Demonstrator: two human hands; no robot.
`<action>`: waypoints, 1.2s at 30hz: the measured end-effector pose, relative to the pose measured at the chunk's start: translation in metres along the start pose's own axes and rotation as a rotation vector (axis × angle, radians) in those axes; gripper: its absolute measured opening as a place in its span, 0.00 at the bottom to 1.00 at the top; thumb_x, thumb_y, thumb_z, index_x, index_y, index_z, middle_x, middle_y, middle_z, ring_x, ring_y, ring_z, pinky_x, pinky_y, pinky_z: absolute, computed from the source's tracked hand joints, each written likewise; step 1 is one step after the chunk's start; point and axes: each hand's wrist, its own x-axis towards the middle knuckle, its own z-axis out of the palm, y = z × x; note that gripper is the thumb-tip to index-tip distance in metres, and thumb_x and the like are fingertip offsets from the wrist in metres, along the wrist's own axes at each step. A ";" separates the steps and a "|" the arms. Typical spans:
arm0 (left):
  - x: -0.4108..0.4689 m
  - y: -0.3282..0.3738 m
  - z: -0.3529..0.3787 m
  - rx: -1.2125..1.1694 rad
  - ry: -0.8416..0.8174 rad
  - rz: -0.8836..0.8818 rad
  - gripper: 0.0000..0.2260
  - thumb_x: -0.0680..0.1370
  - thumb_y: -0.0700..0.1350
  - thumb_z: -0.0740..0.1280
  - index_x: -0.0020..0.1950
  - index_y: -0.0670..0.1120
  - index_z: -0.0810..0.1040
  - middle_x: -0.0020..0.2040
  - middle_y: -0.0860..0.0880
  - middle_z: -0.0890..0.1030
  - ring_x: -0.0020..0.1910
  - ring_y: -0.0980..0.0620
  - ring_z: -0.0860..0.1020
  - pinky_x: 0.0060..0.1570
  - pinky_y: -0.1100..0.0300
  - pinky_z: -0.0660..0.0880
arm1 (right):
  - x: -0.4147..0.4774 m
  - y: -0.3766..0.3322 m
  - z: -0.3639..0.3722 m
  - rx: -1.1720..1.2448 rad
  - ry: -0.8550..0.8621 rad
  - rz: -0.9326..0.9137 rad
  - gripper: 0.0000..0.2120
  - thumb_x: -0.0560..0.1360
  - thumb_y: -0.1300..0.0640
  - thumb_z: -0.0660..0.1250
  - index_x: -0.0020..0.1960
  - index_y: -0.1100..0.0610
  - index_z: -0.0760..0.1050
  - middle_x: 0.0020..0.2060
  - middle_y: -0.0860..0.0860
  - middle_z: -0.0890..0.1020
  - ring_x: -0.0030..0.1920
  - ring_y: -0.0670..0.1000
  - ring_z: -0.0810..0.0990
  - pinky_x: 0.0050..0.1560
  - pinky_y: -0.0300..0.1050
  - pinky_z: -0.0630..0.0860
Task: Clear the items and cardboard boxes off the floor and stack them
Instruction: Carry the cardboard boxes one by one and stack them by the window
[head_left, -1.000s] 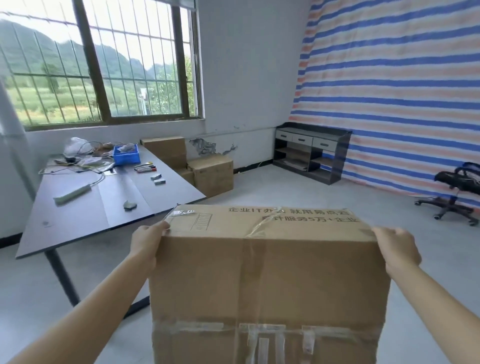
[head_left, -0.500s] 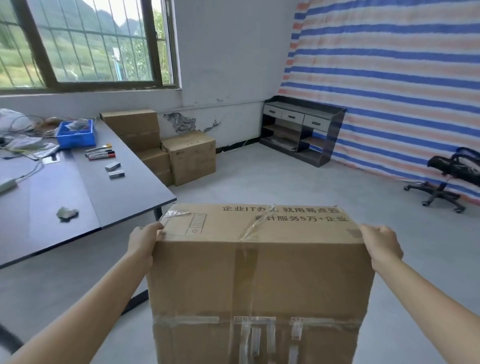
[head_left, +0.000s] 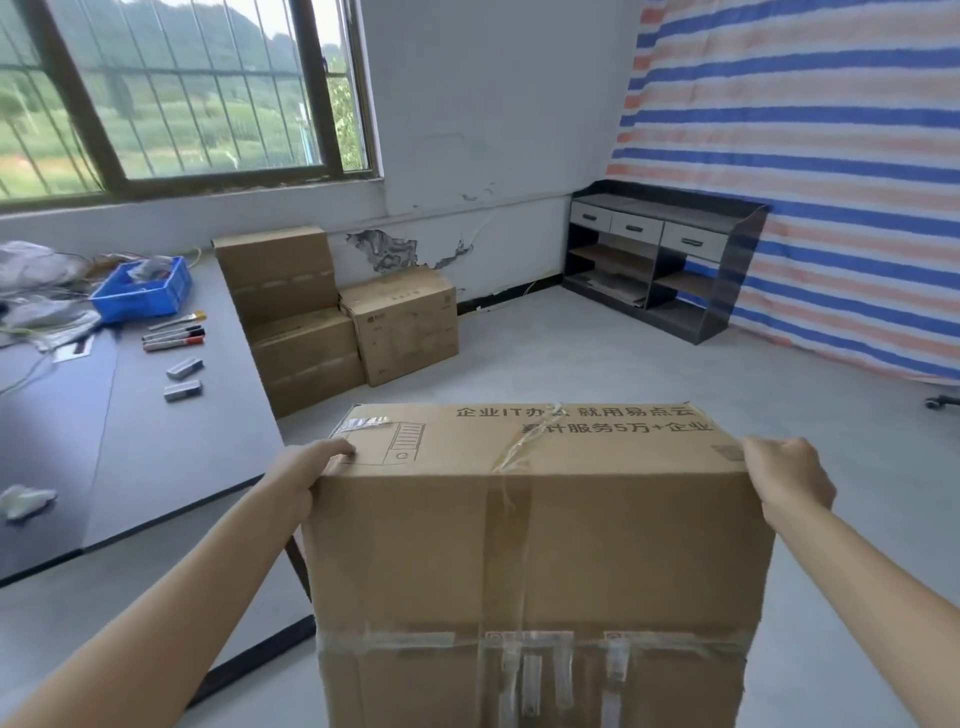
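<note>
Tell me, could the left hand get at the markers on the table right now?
Probably not. The left hand grips a top corner of the cardboard box, the right hand the other, and the markers lie well up the table.

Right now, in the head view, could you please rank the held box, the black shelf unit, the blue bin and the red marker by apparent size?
1. held box: largest, though nearest the camera.
2. black shelf unit: far away, so likely bigger than it looks.
3. blue bin.
4. red marker.
</note>
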 end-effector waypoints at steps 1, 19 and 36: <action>0.009 0.004 0.009 0.000 0.016 -0.017 0.18 0.69 0.44 0.72 0.56 0.40 0.73 0.53 0.40 0.77 0.53 0.43 0.76 0.58 0.50 0.73 | 0.017 -0.008 0.007 -0.002 -0.022 -0.009 0.07 0.74 0.57 0.59 0.42 0.61 0.68 0.35 0.57 0.73 0.41 0.59 0.70 0.44 0.49 0.69; 0.163 0.082 0.104 -0.142 0.187 -0.020 0.19 0.74 0.44 0.68 0.63 0.39 0.72 0.53 0.42 0.73 0.51 0.44 0.71 0.49 0.54 0.66 | 0.198 -0.134 0.159 0.005 -0.162 -0.056 0.07 0.76 0.57 0.59 0.43 0.60 0.71 0.37 0.55 0.74 0.43 0.59 0.71 0.40 0.46 0.66; 0.367 0.212 0.165 -0.192 0.190 -0.052 0.20 0.75 0.41 0.66 0.66 0.38 0.70 0.56 0.41 0.73 0.47 0.44 0.72 0.43 0.58 0.69 | 0.335 -0.256 0.342 -0.082 -0.179 -0.093 0.08 0.76 0.57 0.60 0.46 0.62 0.73 0.32 0.54 0.72 0.40 0.60 0.73 0.39 0.46 0.68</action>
